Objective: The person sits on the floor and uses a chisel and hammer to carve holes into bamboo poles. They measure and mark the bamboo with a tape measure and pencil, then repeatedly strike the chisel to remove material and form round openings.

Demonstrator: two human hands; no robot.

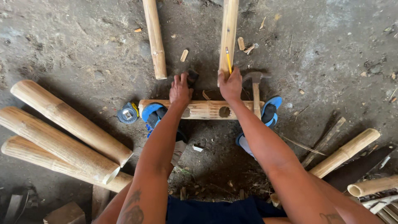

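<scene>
1. The right hand [231, 85] is closed around a yellow pencil [228, 60] and is pressed on the near end of a long pale bamboo pole [228, 33] that runs away from the hand toward the top of the view.
2. The left hand [180, 89] lies flat, fingers spread narrowly, holding nothing. Its fingertips touch a small dark block [192, 76] just beyond it; what the block is cannot be told.
3. Just under both wrists, a short bamboo crosspiece with two round holes [201, 109] lies crosswise, pinned at each end by feet in blue sandals [152, 113].
4. Judgement: a clean mark calls for the pole end to be held still and the pencil tip to be kept close against the bamboo surface.
5. A wooden-handled steel hammer [256, 92] stands just right of the right hand, touching the crosspiece; a careless sweep could knock it.
6. A second round bamboo pole [154, 37] lies beyond the left hand, apart from it.
7. A grey and yellow tape measure [127, 113] sits left of the left hand, beside the sandal.
8. Open room: bare dirt floor [331, 54] beyond and to the right of the right hand. A stack of thick bamboo culms [66, 137] closes the near left.
</scene>
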